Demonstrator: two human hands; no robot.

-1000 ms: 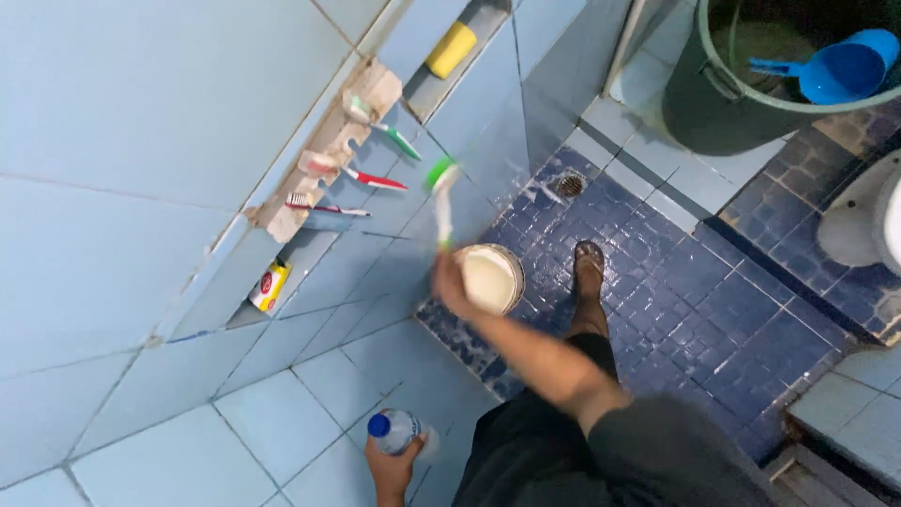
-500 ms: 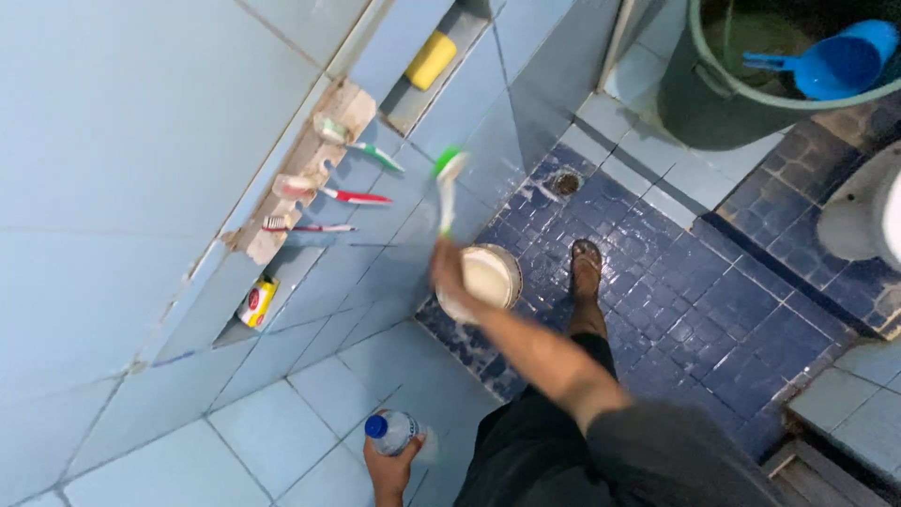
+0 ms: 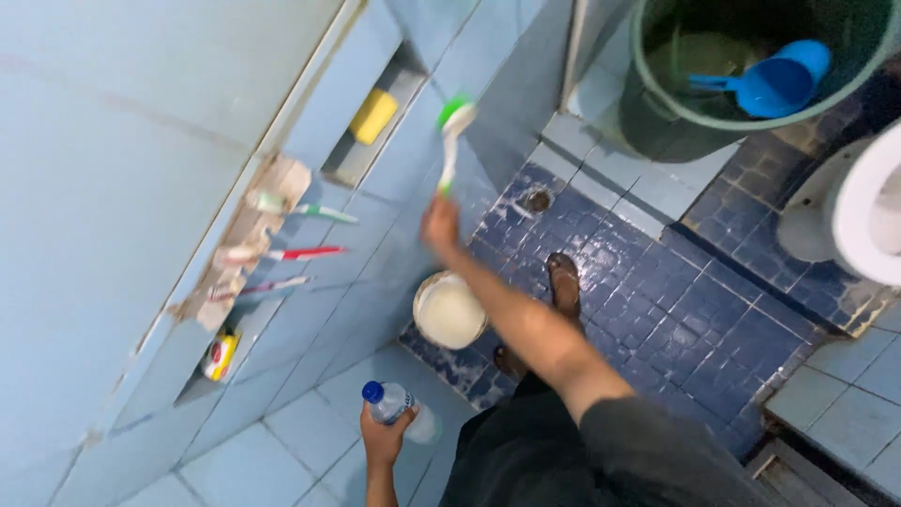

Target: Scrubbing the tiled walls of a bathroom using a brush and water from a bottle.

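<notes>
Green-headed brush [image 3: 451, 141]: raised against the blue tiled wall [image 3: 122, 141], head up.
Right hand [image 3: 439, 225]: fingers clamped on the brush handle.
Left hand [image 3: 383, 439]: fingers wrapped round a clear bottle [image 3: 399, 409] with a blue cap.
Below the arm: small white bucket [image 3: 449, 310] on the dark blue floor [image 3: 676, 310].
Wall holder: three toothbrushes [image 3: 291, 252].
Upper right: green tub [image 3: 751, 66], blue scoop [image 3: 770, 83] inside.

Three toothbrushes [image 3: 300, 253] stick out of a chipped holder [image 3: 246, 239] on the pale blue tiled wall. A yellow sponge [image 3: 374, 116] lies in a wall niche. A green bucket [image 3: 741, 66] holds a blue scoop [image 3: 774, 83]. A drain [image 3: 538, 199] sits in the dark blue floor.
</notes>
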